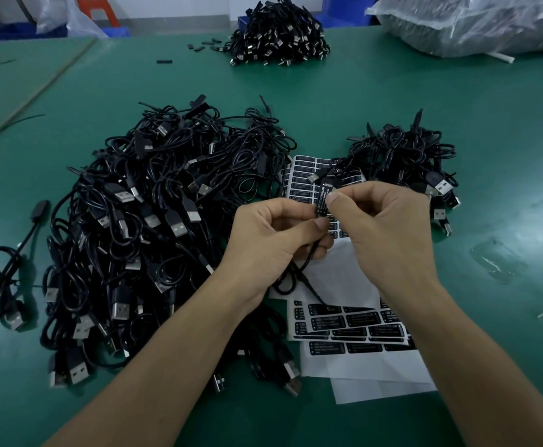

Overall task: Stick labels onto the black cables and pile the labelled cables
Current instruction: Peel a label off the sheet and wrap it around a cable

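Pinching label (323, 198) lengthwise, near-to-far, onto cable (307, 261) clamped in left hand (273, 235); right hand (389, 227), also pinching label, nearer right pile (405, 159).

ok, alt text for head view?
The left hand grips a black cable while the right hand pinches a label onto it, above label sheets on a green table. A large cable pile lies left, a smaller pile right, a third pile far back.

Cable heaps (154, 221) (405, 162) flank the hands; bare green table (496, 130) lies right.
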